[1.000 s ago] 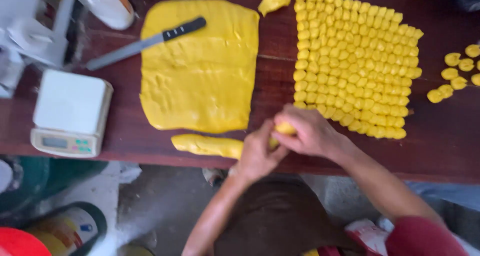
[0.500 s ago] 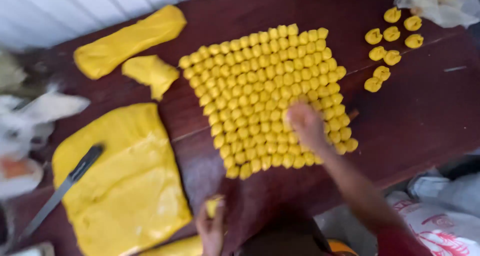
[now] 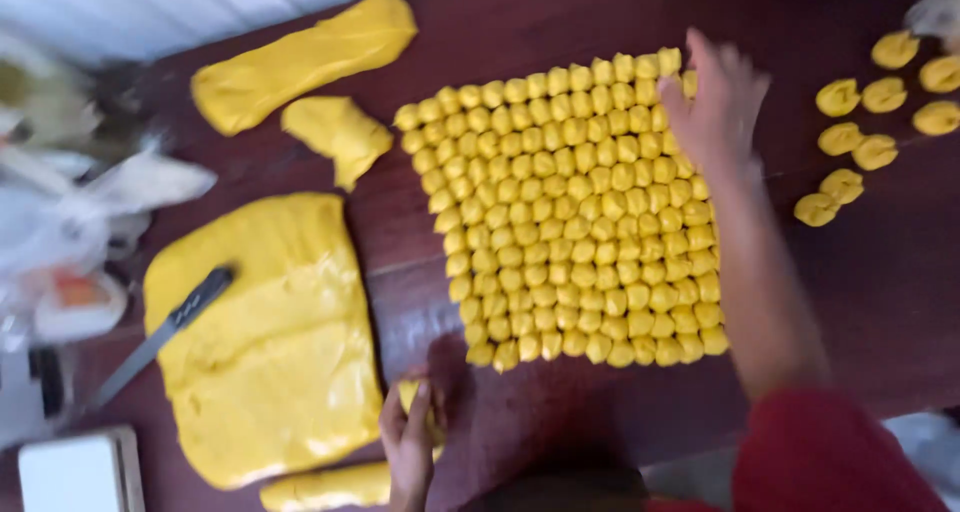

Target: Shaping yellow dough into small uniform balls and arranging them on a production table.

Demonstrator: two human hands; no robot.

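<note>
The big block of small yellow dough balls (image 3: 575,212), packed in tight rows on the dark red-brown wood table (image 3: 880,302), is the landmark here.

The right hand (image 3: 715,102) is stretched out flat over the block's far right corner, fingers (image 3: 700,62) spread w/ tips on the last balls there. Nothing seen pinched in it, but it's blurry, so can't tell for sure.

The left hand (image 3: 410,442) is just near the block's close left corner. It is curled shut around a small yellow dough lump (image 3: 410,394) that pokes out the top.

The dough looks soft and squishy, prob. light, maybe a bit sticky. A hard squeeze would dent it. Best to pick a ball w/ fingertips at its sides, gently.

Left of the block lies a big flat yellow dough slab (image 3: 270,342) w/ a black-handled knife (image 3: 165,332) on top. At the slab's near edge, by the left hand, is a yellow dough roll (image 3: 325,487). Past the block's far left corner are a long yellow dough log (image 3: 300,62) and a torn yellow dough chunk (image 3: 335,137).

Right of the block, well apart, sit a few loose shaped yellow dough pieces (image 3: 860,137).

No bowl or box w/ dough in it shows. Far left is a blurry pile of white bags (image 3: 90,212) & a white kitchen scale (image 3: 70,472); can't tell what the bags hold.
</note>
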